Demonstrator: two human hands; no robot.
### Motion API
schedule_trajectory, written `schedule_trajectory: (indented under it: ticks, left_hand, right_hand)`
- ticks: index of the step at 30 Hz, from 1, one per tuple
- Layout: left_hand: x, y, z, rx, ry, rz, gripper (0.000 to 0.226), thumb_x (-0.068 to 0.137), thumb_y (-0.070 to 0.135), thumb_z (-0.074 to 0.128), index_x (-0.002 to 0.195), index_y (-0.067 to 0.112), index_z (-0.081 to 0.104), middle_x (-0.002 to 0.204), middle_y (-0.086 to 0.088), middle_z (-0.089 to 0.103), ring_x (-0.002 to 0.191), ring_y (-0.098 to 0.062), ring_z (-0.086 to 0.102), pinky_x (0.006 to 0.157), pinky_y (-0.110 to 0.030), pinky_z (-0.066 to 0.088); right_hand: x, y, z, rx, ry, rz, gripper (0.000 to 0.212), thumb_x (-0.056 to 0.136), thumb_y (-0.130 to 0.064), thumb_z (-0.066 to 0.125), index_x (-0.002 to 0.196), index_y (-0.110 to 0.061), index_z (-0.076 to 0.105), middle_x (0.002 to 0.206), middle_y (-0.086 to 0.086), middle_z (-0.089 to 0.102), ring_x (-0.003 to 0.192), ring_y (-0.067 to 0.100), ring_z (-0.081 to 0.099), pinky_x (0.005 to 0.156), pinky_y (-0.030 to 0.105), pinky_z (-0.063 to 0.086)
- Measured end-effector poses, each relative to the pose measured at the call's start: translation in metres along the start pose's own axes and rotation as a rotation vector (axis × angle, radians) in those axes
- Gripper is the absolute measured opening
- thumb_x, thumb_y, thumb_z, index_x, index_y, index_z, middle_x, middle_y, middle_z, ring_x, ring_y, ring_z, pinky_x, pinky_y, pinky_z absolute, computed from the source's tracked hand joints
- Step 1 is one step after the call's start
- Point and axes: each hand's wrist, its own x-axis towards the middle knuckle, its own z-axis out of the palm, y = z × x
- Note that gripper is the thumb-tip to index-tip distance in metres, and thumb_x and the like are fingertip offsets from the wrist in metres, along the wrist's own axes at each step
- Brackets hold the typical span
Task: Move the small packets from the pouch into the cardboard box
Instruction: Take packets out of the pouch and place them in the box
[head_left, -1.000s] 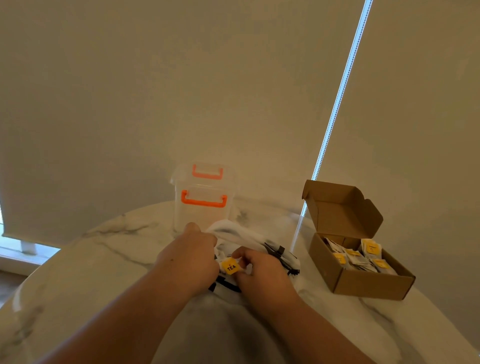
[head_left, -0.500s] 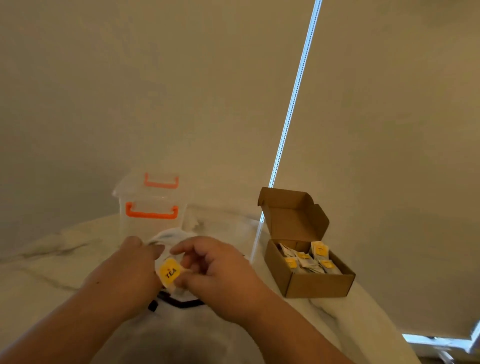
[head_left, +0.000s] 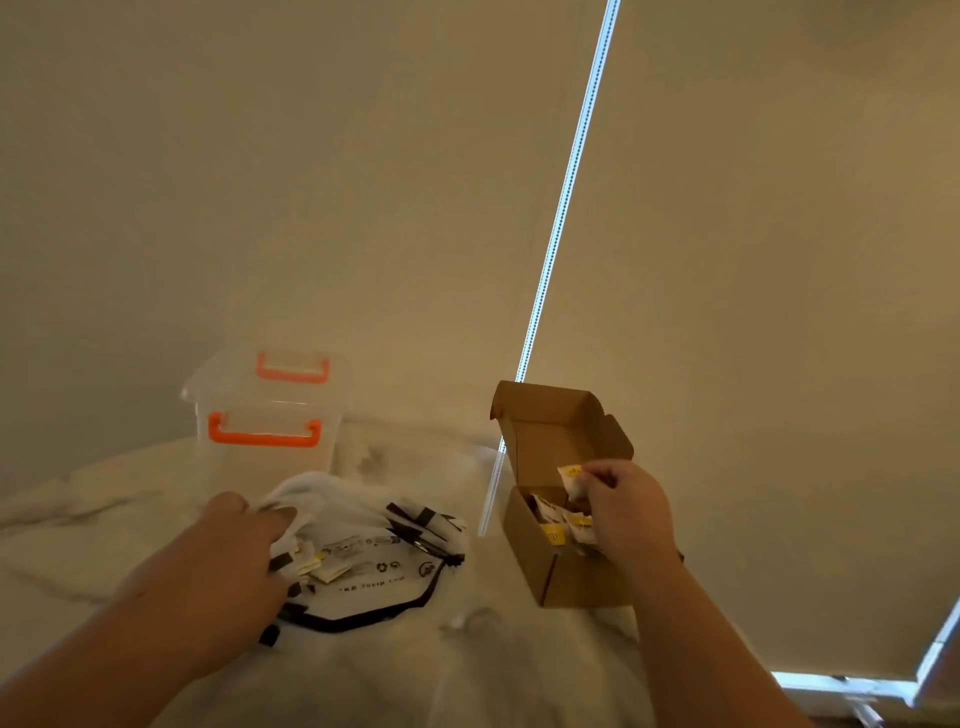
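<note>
So the whole thing sits on a white marble-looking table (head_left: 104, 519), with a clear plastic tub (head_left: 265, 415) with orange handles parked at the back, out of the way and not part of this as far as I can tell. Over on the right is the cardboard box (head_left: 566, 577), lid flipped up and back so the top is wide open for dropping stuff in. It's well apart from the pouch (head_left: 374, 566), which lies flat in the middle with its mouth facing the person. The left hand (head_left: 223, 561) has thumb and fingers clamped on the pouch's edge, I'd guess to keep the mouth pulled open and stop the thing sliding around. The right hand (head_left: 628, 514) is up over the box with its fingertips pinched tight on one packet (head_left: 571, 475), held just above the opening, so it looks like it's about to be dropped. There are already a few packets (head_left: 556, 525) with yellow labels inside the box, and a handful more (head_left: 322, 564) poking out of the pouch by the left hand, so I'd call this somewhere mid-job.
</note>
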Motion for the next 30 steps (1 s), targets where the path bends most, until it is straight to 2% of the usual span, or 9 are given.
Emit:
schedule_trajectory:
  ticks: [4,6,9,11,13,16,24,27,30]
  left_hand:
    - [-0.002,0.001,-0.002,-0.001,0.006,-0.001,0.053,0.088,0.025,0.053,0.138,0.037,0.040,0.096,0.013,0.034,0.072,-0.007,0.056,0.065,-0.018,0.050]
    - [-0.003,0.003,-0.002,-0.003,0.008,-0.002,0.055,0.089,0.025,0.053,0.140,0.037,0.038,0.096,0.014,0.034,0.072,-0.007,0.057,0.064,-0.018,0.050]
    - [-0.005,0.005,-0.003,-0.001,0.001,-0.009,0.054,0.089,0.024,0.052,0.140,0.037,0.039,0.096,0.013,0.035,0.071,-0.007,0.057,0.063,-0.019,0.051]
    - [-0.006,0.006,-0.005,0.001,-0.003,-0.020,0.055,0.089,0.023,0.052,0.140,0.037,0.038,0.097,0.014,0.034,0.071,-0.007,0.056,0.059,-0.017,0.047]
    - [-0.007,0.008,-0.006,0.019,-0.011,-0.035,0.055,0.090,0.024,0.051,0.141,0.037,0.036,0.099,0.012,0.034,0.071,-0.007,0.055,0.058,-0.016,0.045]
    - [-0.008,0.008,-0.007,0.006,0.007,-0.065,0.054,0.090,0.025,0.053,0.140,0.034,0.037,0.104,0.009,0.034,0.074,-0.007,0.054,0.064,-0.021,0.049]
    - [-0.005,0.006,-0.003,-0.043,0.041,-0.069,0.058,0.088,0.011,0.053,0.140,0.033,0.041,0.116,0.007,0.046,0.091,-0.015,0.056,0.080,-0.031,0.053]
    - [-0.006,0.005,-0.002,-0.062,0.034,-0.052,0.061,0.088,0.007,0.052,0.141,0.034,0.041,0.122,0.006,0.049,0.097,-0.017,0.056,0.086,-0.033,0.052]
    - [-0.006,0.004,-0.004,-0.067,0.015,-0.050,0.064,0.086,0.007,0.053,0.142,0.035,0.040,0.124,0.006,0.050,0.100,-0.018,0.057,0.086,-0.034,0.051]
  right_hand:
    - [0.001,0.013,0.012,-0.214,-0.101,0.025,0.027,0.099,-0.032,0.050,0.121,-0.024,0.064,0.098,-0.007,0.061,0.087,0.011,0.058,0.079,0.032,0.054]
    - [0.002,0.013,0.014,-0.237,-0.113,0.058,0.031,0.099,-0.027,0.047,0.126,-0.022,0.060,0.100,-0.004,0.056,0.091,0.016,0.058,0.087,0.041,0.054]
    - [0.002,0.010,0.012,-0.277,-0.128,0.072,0.035,0.098,-0.017,0.045,0.130,-0.020,0.057,0.110,0.003,0.057,0.096,0.019,0.054,0.092,0.041,0.052]
    - [-0.001,0.008,0.008,-0.231,-0.113,0.069,0.041,0.098,-0.015,0.045,0.138,-0.024,0.053,0.116,0.001,0.058,0.093,0.015,0.058,0.079,0.031,0.054]
    - [-0.004,0.005,0.003,-0.161,-0.076,0.063,0.042,0.097,-0.014,0.046,0.137,-0.025,0.053,0.101,-0.004,0.054,0.074,0.005,0.053,0.055,0.020,0.043]
    - [-0.008,-0.009,-0.001,-0.110,-0.022,-0.012,0.038,0.097,-0.017,0.047,0.132,-0.025,0.057,0.100,-0.006,0.052,0.071,0.000,0.045,0.054,0.016,0.032]
    - [-0.051,-0.081,0.002,0.422,-0.062,-0.248,0.017,0.093,-0.016,0.059,0.090,-0.027,0.072,0.074,-0.004,0.066,0.064,0.016,0.059,0.057,0.027,0.048]
    - [-0.075,-0.101,0.008,0.458,-0.185,-0.380,0.021,0.093,-0.014,0.058,0.085,-0.027,0.073,0.074,-0.003,0.068,0.065,0.014,0.061,0.059,0.025,0.050]
    - [-0.107,-0.120,0.014,0.393,-0.496,-0.519,0.020,0.089,-0.019,0.057,0.080,-0.023,0.074,0.073,0.000,0.069,0.062,0.013,0.062,0.055,0.020,0.052]
